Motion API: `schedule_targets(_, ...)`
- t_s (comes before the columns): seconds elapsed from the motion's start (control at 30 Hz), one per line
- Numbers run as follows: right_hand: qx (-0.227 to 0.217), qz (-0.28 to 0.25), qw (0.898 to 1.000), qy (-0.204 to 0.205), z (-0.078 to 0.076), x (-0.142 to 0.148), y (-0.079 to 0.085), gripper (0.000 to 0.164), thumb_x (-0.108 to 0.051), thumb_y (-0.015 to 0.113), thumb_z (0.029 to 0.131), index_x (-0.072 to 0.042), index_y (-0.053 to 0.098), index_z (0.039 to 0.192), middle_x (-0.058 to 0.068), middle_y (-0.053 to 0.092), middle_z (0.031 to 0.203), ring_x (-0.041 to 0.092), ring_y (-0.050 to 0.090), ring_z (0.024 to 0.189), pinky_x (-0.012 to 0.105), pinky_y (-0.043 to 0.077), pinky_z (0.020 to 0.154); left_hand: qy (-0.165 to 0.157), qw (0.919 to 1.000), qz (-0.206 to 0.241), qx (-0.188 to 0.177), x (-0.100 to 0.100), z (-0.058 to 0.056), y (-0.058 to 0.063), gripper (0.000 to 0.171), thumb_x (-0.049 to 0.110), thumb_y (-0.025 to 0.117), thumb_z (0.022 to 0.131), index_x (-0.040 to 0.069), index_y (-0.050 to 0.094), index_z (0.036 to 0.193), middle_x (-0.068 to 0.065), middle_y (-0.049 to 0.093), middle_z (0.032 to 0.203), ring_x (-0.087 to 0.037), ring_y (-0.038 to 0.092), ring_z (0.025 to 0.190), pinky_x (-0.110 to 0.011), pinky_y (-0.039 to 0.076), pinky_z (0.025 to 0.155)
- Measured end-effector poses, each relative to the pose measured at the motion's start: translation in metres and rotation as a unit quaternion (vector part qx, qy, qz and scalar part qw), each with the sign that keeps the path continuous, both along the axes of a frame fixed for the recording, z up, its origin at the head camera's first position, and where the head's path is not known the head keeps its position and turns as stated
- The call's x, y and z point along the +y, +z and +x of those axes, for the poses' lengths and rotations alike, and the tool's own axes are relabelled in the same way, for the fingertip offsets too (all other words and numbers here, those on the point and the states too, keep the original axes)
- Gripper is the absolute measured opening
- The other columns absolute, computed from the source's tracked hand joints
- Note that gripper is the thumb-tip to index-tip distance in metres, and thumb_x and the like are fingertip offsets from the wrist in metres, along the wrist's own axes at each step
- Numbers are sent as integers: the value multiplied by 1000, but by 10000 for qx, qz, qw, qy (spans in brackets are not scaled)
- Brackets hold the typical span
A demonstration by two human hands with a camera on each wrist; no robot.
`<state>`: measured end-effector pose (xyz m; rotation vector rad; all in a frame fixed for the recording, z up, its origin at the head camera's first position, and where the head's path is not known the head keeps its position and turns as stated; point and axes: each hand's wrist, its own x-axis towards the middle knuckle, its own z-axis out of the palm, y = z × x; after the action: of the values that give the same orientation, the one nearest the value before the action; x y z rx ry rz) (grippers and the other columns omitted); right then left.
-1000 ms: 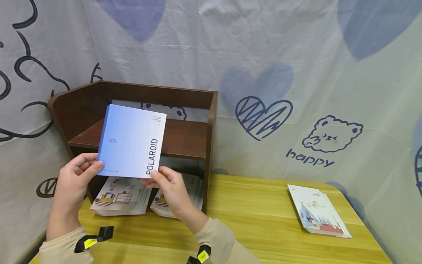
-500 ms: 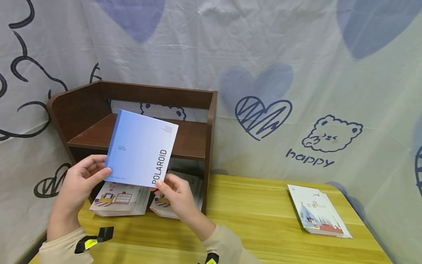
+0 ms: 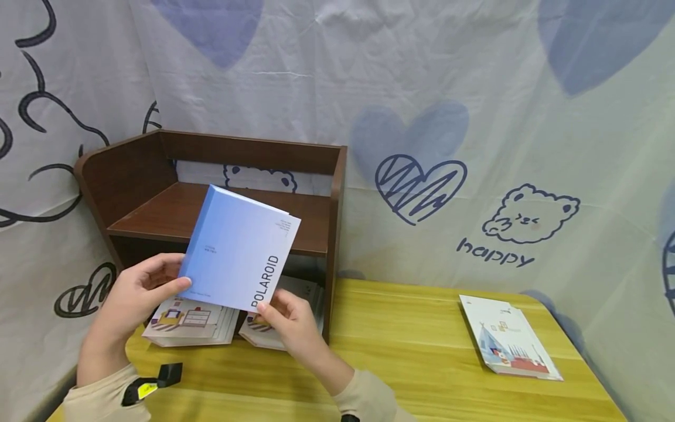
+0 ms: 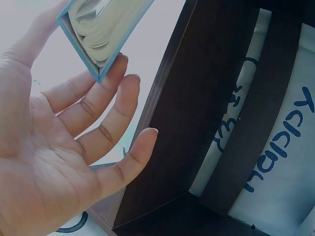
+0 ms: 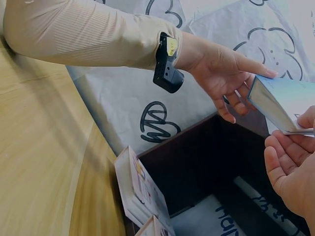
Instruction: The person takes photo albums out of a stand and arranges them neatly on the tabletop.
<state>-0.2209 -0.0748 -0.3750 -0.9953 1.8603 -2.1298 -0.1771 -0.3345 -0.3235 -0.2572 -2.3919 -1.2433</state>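
A blue-and-white photo album (image 3: 237, 252) marked POLAROID is held up, tilted, before the dark brown shelf (image 3: 311, 220). My left hand (image 3: 139, 296) pinches its lower left corner, thumb on the cover and fingers behind. At the lower right corner, my right hand (image 3: 295, 328) pinches it between thumb and fingers. In the left wrist view the album (image 4: 101, 39) shows its page edges between blue covers, and the lower fingers of my left hand (image 4: 64, 142) are spread. The right wrist view has both hands on the album (image 5: 283, 101).
Illustrated books (image 3: 195, 319) lean in the shelf's lower left part, with more books (image 3: 306, 299) beside them, partly behind my right hand. Another illustrated book (image 3: 508, 337) lies at the right of the yellow wooden table (image 3: 401, 351). A patterned cloth (image 3: 422, 76) hangs behind.
Both hands have carried the album down and to the right, and it has tilted further clockwise. The shelf and the other books stay where they were.
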Motion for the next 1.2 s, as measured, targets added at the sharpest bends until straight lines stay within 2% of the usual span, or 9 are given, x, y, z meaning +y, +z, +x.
schedule_targets(0.13, 18, -95, 9999, 62, 2, 5, -2, 34, -8, 55, 98, 7, 55, 129, 31, 62, 121, 0, 65, 90, 21, 57, 82, 97, 9993, -224, -275, 0, 0, 0, 38, 15, 67, 92, 8, 59, 128, 24, 63, 99, 2, 59, 89, -17, 49, 72)
schedule_targets(0.3, 124, -135, 9998, 97, 2, 10, -7, 34, -7, 54, 98, 9, 54, 128, 33, 61, 121, -2, 65, 92, 20, 56, 83, 229, 9971, -629, -365, 2, 0, 2, 41, 20, 70, 91, 10, 60, 130, 24, 60, 102, 5, 53, 95, -17, 45, 75)
schedule_targets(0.4, 172, -123, 9998, 60, 2, 14, -10, 35, -8, 55, 98, 9, 55, 128, 33, 61, 121, -3, 65, 93, 32, 58, 88, 255, 9955, -796, -439, 4, 0, 4, 43, 24, 70, 90, 13, 59, 130, 23, 58, 106, 8, 49, 98, -18, 45, 76)
schedule_targets(0.53, 251, -110, 9996, -43, 3, 18, -13, 34, -8, 56, 97, 10, 55, 127, 32, 61, 121, -3, 65, 95, 38, 56, 90, 171, 9949, -889, -435, 8, 0, 4, 43, 25, 71, 90, 14, 60, 130, 25, 56, 110, 10, 48, 99, -20, 48, 76)
schedule_targets(0.7, 417, -71, 9989, -217, 5, 24, -16, 34, -8, 58, 96, 10, 57, 125, 31, 62, 121, -3, 64, 96, 29, 57, 87, 16, 9948, -992, -210, 14, 0, 3, 40, 24, 74, 87, 16, 64, 125, 27, 57, 110, 8, 52, 98, -19, 48, 77)
schedule_targets(0.9, 430, -55, 9986, -286, 5, 32, -23, 33, -8, 58, 96, 10, 58, 124, 31, 63, 119, -3, 63, 95, 18, 55, 83, -177, 9946, -1014, -140, 22, -1, 3, 39, 22, 76, 85, 16, 65, 123, 18, 61, 109, 5, 56, 96, -19, 49, 76)
schedule_targets(1.07, 530, -110, 9981, -299, 5, 38, -29, 31, -6, 58, 96, 11, 58, 122, 33, 63, 118, -3, 62, 94, 16, 54, 80, -217, 9928, -1147, -276, 27, -2, 4, 40, 27, 76, 85, 17, 66, 122, 7, 64, 111, -1, 58, 97, -21, 50, 77)
schedule_targets(1.2, 568, -120, 9980, -267, 5, 43, -34, 31, -6, 58, 96, 11, 58, 123, 33, 62, 119, -2, 63, 94, 17, 54, 81, -273, 9905, -1295, -361, 31, -2, 5, 41, 30, 76, 85, 18, 65, 123, 4, 64, 112, 0, 57, 96, -25, 49, 81)
